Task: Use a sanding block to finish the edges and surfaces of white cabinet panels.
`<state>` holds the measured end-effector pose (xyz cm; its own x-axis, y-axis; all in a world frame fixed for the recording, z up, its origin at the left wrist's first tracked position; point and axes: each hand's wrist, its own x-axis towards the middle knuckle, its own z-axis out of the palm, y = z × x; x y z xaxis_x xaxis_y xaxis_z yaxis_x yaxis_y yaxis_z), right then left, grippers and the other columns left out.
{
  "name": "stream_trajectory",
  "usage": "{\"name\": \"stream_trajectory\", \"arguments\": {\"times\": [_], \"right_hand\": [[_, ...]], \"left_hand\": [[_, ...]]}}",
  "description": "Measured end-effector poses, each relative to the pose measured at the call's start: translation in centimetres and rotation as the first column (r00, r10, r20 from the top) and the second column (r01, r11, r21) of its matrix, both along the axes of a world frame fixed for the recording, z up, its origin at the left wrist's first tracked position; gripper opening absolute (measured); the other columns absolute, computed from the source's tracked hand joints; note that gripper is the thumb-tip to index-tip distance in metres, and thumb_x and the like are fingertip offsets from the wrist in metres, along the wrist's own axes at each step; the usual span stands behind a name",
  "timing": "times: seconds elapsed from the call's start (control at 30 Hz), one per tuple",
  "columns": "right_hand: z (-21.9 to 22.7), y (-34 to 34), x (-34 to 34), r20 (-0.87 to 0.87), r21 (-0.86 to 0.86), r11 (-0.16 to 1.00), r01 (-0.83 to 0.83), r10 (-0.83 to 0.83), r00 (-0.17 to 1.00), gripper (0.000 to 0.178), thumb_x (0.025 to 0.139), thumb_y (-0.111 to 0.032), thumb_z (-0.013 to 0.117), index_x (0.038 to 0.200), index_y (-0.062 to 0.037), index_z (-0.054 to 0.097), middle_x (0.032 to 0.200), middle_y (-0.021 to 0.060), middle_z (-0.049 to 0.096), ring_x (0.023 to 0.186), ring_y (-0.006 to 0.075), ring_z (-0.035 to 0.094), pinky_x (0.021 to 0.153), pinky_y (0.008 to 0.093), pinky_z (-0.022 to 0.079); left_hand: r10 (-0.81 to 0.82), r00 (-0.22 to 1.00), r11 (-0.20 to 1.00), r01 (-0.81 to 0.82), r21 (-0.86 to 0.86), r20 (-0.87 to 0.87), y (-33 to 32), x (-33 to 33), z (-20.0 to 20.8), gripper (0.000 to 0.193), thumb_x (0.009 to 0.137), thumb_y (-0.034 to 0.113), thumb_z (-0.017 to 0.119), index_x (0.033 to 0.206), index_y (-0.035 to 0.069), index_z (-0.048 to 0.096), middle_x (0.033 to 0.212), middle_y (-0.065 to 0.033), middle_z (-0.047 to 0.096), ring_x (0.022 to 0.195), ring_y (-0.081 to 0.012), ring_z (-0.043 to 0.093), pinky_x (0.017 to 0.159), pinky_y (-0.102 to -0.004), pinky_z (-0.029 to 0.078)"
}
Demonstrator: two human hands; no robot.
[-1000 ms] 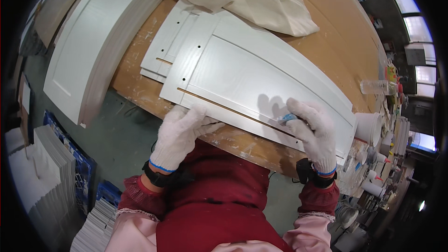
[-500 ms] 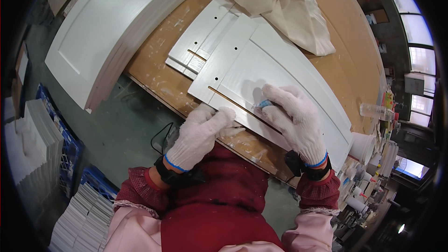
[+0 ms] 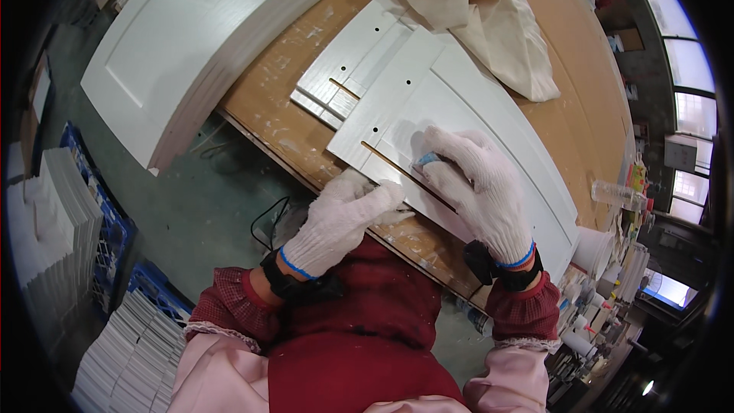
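Two gloved hands work on a white door panel [image 3: 474, 134] that lies slantwise on a wooden workbench [image 3: 592, 69], its near left corner close to the person's chest. The right hand [image 3: 474, 183] lies palm down on the panel, fingers curled and closed over a small blue block [image 3: 427, 159], which looks like a sanding pad; only its tip shows under the fingertips. The block rests on the panel face just beside a dark narrow groove [image 3: 405, 176] that runs along the near edge. The left hand [image 3: 344, 218] rests on the near left edge of the same panel, fingers bent and pressed flat, steadying it; it grips nothing that can be seen.

As a judgement, the rubbing is at the near left end of the panel, by the groove. No difference in finish between one part of the face and another can be made out, so how much is done cannot be told. The long stretch of panel running to the far right looks left to cover.

A second, smaller white panel [image 3: 355, 61] with drilled holes lies partly under the first one, to the far left, untouched. A beige cloth [image 3: 489, 19] is heaped at the far side of the bench. A large white door [image 3: 191, 38] leans off the bench's left edge, and stacks of white boards [image 3: 53, 222] stand on the floor to the left.
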<state>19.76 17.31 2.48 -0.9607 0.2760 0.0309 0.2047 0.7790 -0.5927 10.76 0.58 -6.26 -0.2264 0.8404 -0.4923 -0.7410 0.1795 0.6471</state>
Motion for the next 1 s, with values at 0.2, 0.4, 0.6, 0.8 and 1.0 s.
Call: {"name": "stream_trajectory", "arguments": {"times": [0.2,0.4,0.6,0.8,1.0], "right_hand": [[0.1,-0.2,-2.1,0.008,0.004,1.000,-0.019,0.019,1.000,0.024,0.079,-0.009,0.066,0.102,-0.0090,0.061,0.088,0.0114,0.060,0.086,0.0307,0.061,0.073,0.0384,0.050],[-0.6,-0.8,-3.5,-0.072,-0.135,0.991,0.022,-0.032,0.997,0.031,0.082,-0.008,0.068,0.113,-0.0064,0.063,0.096,0.0127,0.063,0.089,0.0283,0.063,0.076,0.0353,0.051],[-0.7,-0.1,-4.9,-0.144,-0.183,0.977,-0.111,0.085,0.986,0.032,0.085,-0.001,0.067,0.117,-0.0068,0.065,0.099,0.0109,0.064,0.088,0.0249,0.064,0.075,0.0316,0.051],[0.3,-0.2,-8.5,-0.090,-0.022,0.945,-0.327,0.324,0.942,0.035,0.082,0.000,0.065,0.116,-0.0095,0.063,0.096,0.0117,0.063,0.082,0.0257,0.064,0.070,0.0336,0.052],[0.7,-0.7,-9.1,0.011,-0.036,0.923,-0.382,0.383,0.924,0.043,0.080,0.005,0.067,0.120,-0.0103,0.066,0.104,0.0132,0.064,0.089,0.0261,0.066,0.075,0.0297,0.052]], "left_hand": [[0.129,0.985,0.986,-0.139,0.089,0.112,0.7,0.7,1.4,0.031,0.095,0.020,0.061,0.112,-0.006,0.060,0.102,-0.0075,0.066,0.093,-0.0130,0.063,0.083,-0.0270,0.053],[0.143,0.975,0.982,-0.161,0.100,0.170,0.5,0.7,0.3,0.030,0.095,0.020,0.062,0.113,-0.005,0.059,0.105,-0.0079,0.065,0.094,-0.0144,0.064,0.083,-0.0283,0.055],[0.123,0.971,0.987,-0.141,0.074,0.206,0.7,0.8,-0.1,0.033,0.097,0.022,0.061,0.116,-0.005,0.057,0.109,-0.0095,0.063,0.098,-0.0164,0.064,0.087,-0.0299,0.056],[0.139,0.952,0.977,-0.177,0.121,0.272,0.7,1.1,-1.0,0.041,0.100,0.027,0.056,0.125,-0.005,0.053,0.117,-0.0107,0.060,0.107,-0.0189,0.062,0.093,-0.0354,0.054],[0.141,0.967,0.973,-0.174,0.151,0.211,0.7,0.8,0.3,0.042,0.101,0.028,0.055,0.129,-0.003,0.052,0.119,-0.0106,0.060,0.111,-0.0204,0.060,0.098,-0.0372,0.050]]}}
